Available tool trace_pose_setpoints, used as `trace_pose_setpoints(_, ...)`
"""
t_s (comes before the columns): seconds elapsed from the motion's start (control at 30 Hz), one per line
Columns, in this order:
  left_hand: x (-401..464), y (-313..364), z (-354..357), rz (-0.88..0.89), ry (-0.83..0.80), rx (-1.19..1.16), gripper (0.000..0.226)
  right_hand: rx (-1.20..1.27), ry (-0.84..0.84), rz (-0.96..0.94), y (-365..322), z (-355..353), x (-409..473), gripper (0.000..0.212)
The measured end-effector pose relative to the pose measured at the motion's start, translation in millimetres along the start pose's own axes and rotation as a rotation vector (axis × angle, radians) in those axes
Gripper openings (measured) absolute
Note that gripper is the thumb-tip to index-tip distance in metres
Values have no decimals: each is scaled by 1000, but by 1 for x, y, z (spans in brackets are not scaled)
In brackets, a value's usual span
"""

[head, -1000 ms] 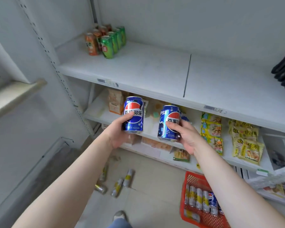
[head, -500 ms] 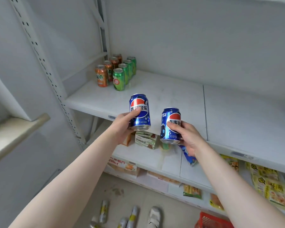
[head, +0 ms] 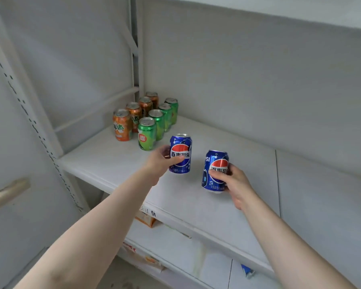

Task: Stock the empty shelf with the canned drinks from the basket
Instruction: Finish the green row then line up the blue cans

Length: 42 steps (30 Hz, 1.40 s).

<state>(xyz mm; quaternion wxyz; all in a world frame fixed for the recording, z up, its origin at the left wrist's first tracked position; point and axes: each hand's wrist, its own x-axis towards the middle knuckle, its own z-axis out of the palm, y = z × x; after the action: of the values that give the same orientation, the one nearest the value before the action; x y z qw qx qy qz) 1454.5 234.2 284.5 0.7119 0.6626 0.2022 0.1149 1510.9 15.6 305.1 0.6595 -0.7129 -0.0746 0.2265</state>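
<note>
My left hand [head: 162, 161] grips a blue Pepsi can [head: 180, 149] upright, held over the white shelf [head: 248, 167] just right of the stocked cans. My right hand [head: 234, 184] grips a second blue Pepsi can [head: 216, 167], slightly lower and nearer the shelf's front edge. At the shelf's back left corner stand a row of orange cans [head: 122, 127] and beside it a row of green cans [head: 147, 135]. The basket is out of view.
A perforated shelf upright [head: 29, 113] runs down the left side. The lower shelf [head: 181, 249] holds a small orange box [head: 148, 221] and a blue packet [head: 246, 270]. The shelf's back wall [head: 258, 90] is plain white.
Both hands have risen with their cans from below the shelf edge to above the shelf surface, closer to the green cans. The view has tilted up, and the basket has left the frame.
</note>
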Motion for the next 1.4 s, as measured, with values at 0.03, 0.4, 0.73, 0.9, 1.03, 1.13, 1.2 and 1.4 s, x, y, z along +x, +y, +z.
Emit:
trace_pose_setpoints(0.03, 10, -2, 2, 15, 17, 9, 52, -4, 11, -8, 0, -1, 7, 38)
trace_pose_setpoints(0.4, 93, -17, 12, 181, 70, 185, 57, 69, 176, -105, 19, 6, 54, 42)
trace_pose_setpoints(0.73, 156, -35, 32, 326, 171, 266, 62, 78, 165, -230, 30, 8, 92, 49)
trace_pose_setpoints(0.9, 199, -28, 42, 334, 143, 166, 53, 56, 144, -294, 30, 14, 116, 50)
trace_pose_setpoints(1.03, 231, -28, 48, 328, 158, 161, 54, 38, 152, -325, 29, 17, 136, 51)
trace_pose_setpoints(1.13, 247, -29, 50, 322, 168, 163, 54, 35, 148, -336, 26, 17, 147, 50)
trace_pose_setpoints(1.2, 253, -28, 51, 323, 171, 169, 54, 29, 144, -338, 26, 17, 152, 50)
trace_pose_setpoints(1.4, 256, -30, 55, 326, 203, 202, 54, 5, 163, -330, 27, 16, 161, 53)
